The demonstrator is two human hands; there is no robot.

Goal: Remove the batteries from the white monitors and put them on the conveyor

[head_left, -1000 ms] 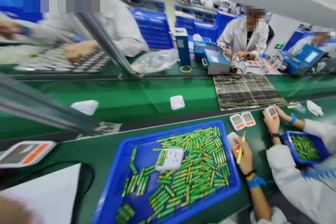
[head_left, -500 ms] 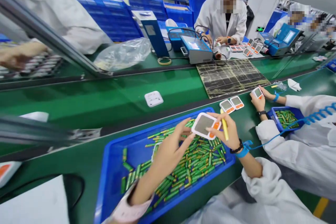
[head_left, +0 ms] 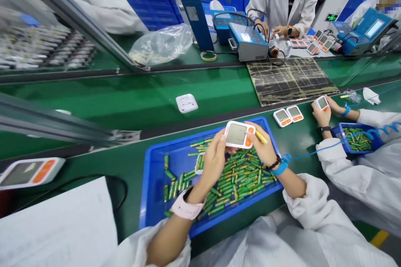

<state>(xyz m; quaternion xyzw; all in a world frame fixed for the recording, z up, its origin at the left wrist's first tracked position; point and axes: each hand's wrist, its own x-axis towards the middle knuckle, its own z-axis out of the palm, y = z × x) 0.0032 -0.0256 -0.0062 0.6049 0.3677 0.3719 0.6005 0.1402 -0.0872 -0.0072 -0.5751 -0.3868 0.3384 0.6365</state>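
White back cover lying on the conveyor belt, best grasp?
Probably pinch the white cover across its two opposite side edges, coming straight down from above. It lies flat on the green belt, thin and squarish, with nothing beside it, so only the edges give fingers purchase.

Part of the white device is covered by the fingers of the left hand and the right hand. A second white unit in the blue tray is mostly hidden behind the left hand. The yellow pen is partly concealed by the right hand. The tray of small parts behind the clear panel is blurred. The white sheet is cut off by the lower left edge.
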